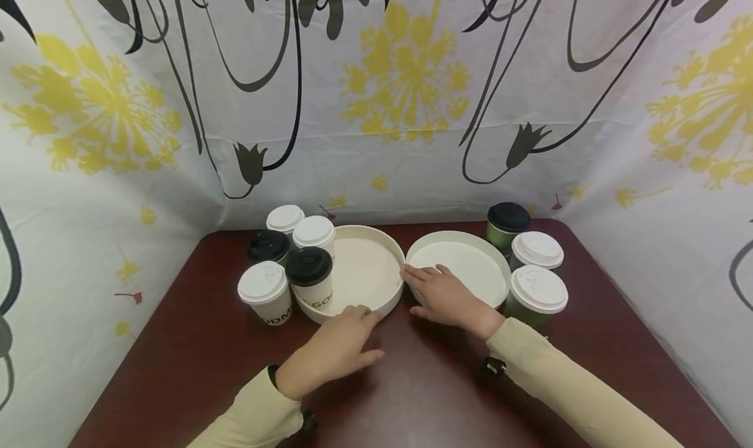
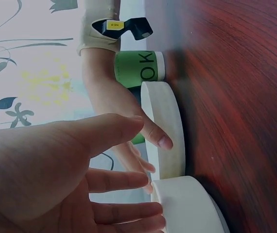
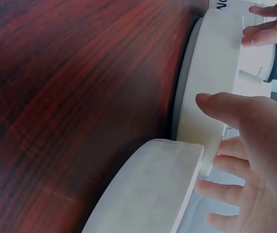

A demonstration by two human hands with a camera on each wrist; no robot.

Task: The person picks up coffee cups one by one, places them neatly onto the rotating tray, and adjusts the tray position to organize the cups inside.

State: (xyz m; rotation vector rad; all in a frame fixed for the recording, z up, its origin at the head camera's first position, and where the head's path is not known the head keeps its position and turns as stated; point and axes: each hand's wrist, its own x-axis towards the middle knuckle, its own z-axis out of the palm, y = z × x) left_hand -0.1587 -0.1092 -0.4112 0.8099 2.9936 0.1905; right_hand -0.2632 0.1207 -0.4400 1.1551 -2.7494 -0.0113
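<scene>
Two round cream trays stand side by side at the back of the table: the left tray (image 1: pixel 367 265) and the right tray (image 1: pixel 459 239). My left hand (image 1: pixel 332 353) is at the front rim of the left tray, fingers extended and thumb apart. Over the inner edge of the right tray, where the two meet, my right hand (image 1: pixel 444 297) lies with spread fingers. Neither hand grips anything. A white paper cup with a black lid (image 1: pixel 310 275) stands at the left tray's left side, apparently inside it.
Beside the left tray are a white-lidded cup (image 1: pixel 266 291), a black-lidded cup (image 1: pixel 268 245) and further white-lidded cups (image 1: pixel 285 218). Right of the right tray stand a black-lidded green cup (image 1: pixel 507 225) and two white-lidded cups (image 1: pixel 536 291). A patterned curtain (image 1: pixel 376 173) borders the dark red table (image 1: pixel 412 396).
</scene>
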